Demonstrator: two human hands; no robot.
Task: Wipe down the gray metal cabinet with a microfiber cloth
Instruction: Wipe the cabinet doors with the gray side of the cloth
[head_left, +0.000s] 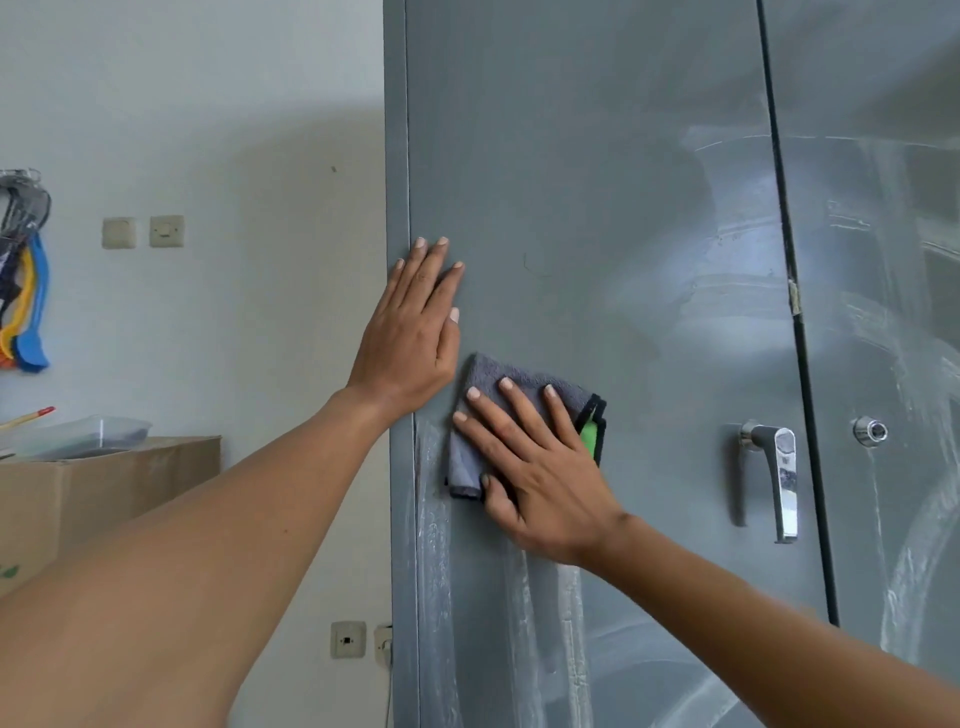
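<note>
Head view, looking at the gray metal cabinet (597, 182), two doors, seam running down right of centre. Landmark: chrome lever handle (776, 473) on the left door.

Microfiber cloth (470, 415), gray, folded, black-stitched edge with a green tag, lies flat against the left door, well left of the handle and about level with it. Right hand (535, 467) presses it to the metal, fingers straight and spread, palm over the cloth's lower right part; nothing curled round it.

Left hand (415, 332) sits up and left of the handle, above the cloth, flat on the door's left edge, fingers straight and close together, holding nothing.

Whitish wipe streaks on the door below the cloth and across the panels right of the handle. Round chrome lock (870, 431) just right of the handle, on the other door.

Far left of the handle: wall switches (143, 232), cardboard box (104, 493) with a clear tray (83, 436) on top, coloured hangers (28, 301) on the wall.
</note>
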